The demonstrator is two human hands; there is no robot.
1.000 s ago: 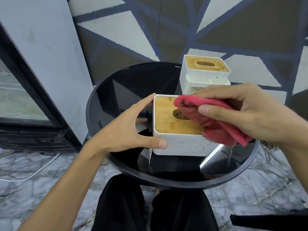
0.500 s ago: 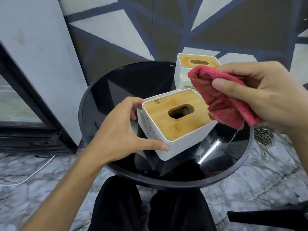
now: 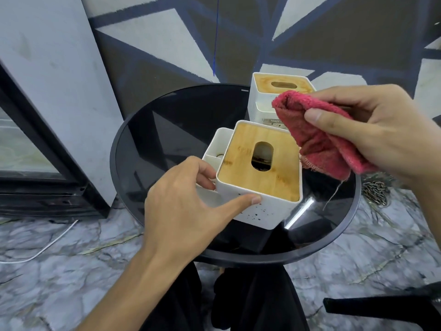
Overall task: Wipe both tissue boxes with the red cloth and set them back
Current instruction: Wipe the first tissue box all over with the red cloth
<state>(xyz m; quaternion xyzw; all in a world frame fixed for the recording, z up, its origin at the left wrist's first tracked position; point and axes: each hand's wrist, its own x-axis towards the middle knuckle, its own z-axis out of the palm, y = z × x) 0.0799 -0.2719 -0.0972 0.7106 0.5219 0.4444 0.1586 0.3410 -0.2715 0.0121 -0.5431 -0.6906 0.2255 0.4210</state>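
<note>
L grip (image 3: 181, 211) curls round near box (image 3: 260, 173) at its left corner, thumb on front wall, fingers behind. Box is tilted and looks lifted off the black glass tabletop (image 3: 167, 130). R grip (image 3: 372, 130) pinches folded red cloth (image 3: 317, 137) just over the box's right edge; contact unclear. Far box (image 3: 279, 91) stands upright at the back, partly behind the cloth.

Judged: near box mid-wipe, far box prob. not done, neither set back. Floor: chain (image 3: 374, 192) on the right, white cable (image 3: 47, 247) on the left. Nothing blocks the wipe.
</note>
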